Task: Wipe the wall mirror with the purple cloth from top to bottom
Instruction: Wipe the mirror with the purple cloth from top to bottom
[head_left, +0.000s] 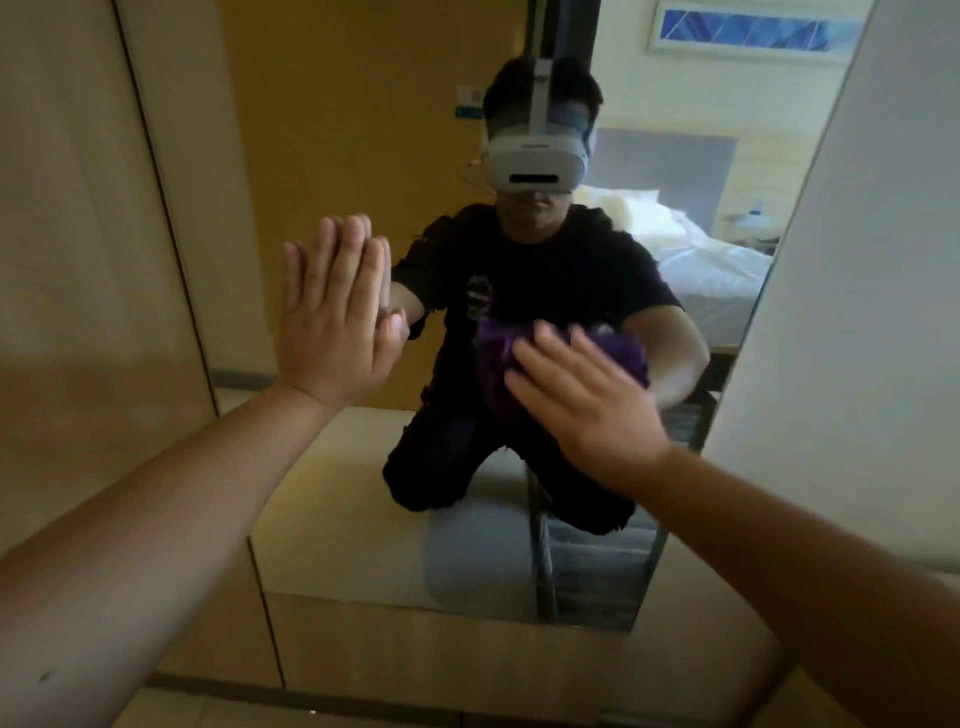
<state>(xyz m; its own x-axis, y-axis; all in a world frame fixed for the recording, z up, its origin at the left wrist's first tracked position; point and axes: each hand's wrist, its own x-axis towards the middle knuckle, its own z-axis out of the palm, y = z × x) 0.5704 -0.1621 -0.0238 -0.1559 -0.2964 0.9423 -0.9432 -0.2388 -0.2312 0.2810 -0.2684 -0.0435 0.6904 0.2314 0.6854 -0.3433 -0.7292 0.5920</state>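
Note:
The tall wall mirror (332, 104) fills the middle of the head view and reflects me kneeling with a headset on. My right hand (582, 400) presses the purple cloth (621, 353) flat against the glass at about mid-height, right of centre. Only the cloth's edges show around my fingers. My left hand (337, 317) lies flat on the glass to the left, fingers straight and together, holding nothing.
A beige panel with a dark seam (156, 208) borders the mirror on the left. A pale wall (872, 312) stands on the right. The mirror's lower edge (441, 608) sits just above a light wooden floor. A bed appears only as a reflection.

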